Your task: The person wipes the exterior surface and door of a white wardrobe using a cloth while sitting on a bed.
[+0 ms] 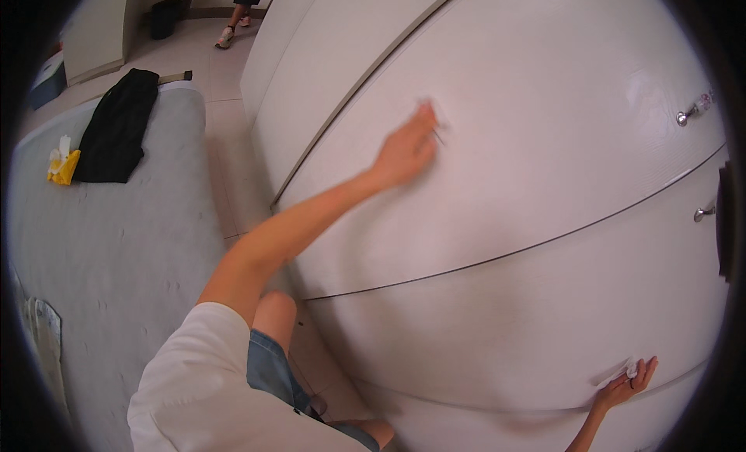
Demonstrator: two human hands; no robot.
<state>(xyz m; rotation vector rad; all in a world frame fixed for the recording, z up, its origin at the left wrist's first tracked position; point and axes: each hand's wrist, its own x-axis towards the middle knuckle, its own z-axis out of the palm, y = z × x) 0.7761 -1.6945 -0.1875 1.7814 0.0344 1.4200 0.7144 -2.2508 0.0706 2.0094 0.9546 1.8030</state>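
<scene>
White wardrobe doors (524, 178) fill the right of the view, split by dark seams. My left hand (408, 146), blurred, reaches across the upper door with its fingertips at or close to the surface. A thin dark line and a pale smear show beside its fingers, too blurred to name. Low at the right, my right hand (626, 385) holds a crumpled white wipe or tissue (618, 373) against another door. A dark ring circles one of its fingers. Metal knobs (682, 119) sit on the doors' far right, one with a clear crystal-like piece.
On the left a grey-covered bed (175, 230) bears black folded cloth (116, 126) and a yellow wipes or tissue packet (63, 163). A narrow tiled floor strip (224, 172) separates bed and wardrobe. Another person's legs (236, 24) and a black bin (165, 18) are farther back.
</scene>
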